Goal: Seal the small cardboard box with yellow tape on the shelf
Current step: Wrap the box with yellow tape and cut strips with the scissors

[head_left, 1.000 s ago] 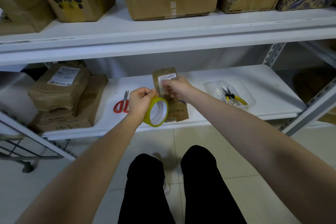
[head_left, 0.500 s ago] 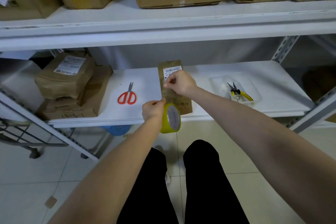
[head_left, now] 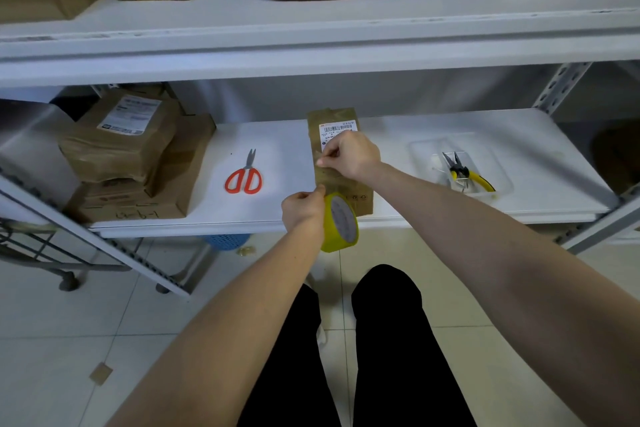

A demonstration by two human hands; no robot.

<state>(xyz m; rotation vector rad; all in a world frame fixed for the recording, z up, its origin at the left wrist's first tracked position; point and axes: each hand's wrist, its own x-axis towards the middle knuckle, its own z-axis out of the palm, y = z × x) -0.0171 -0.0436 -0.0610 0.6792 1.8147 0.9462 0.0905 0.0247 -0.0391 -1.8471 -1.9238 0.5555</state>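
Currently left grip [head_left: 303,210] holds yellow tape roll [head_left: 341,222]; right grip [head_left: 349,154] pinches tape end [head_left: 320,163] on small box [head_left: 332,120].

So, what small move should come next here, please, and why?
Probably lower the yellow tape roll so the stretched length lies flat on the small cardboard box: the right hand pinches the tape end on its top, and the left hand holds the roll near its front.

I log: small cardboard box [head_left: 362,199], matt brown paperboard; tape roll [head_left: 341,222], glossy yellow plastic; shelf [head_left: 284,156], smooth white painted metal; scissors [head_left: 246,170], metal blades, orange plastic handles; tray [head_left: 426,146], clear plastic
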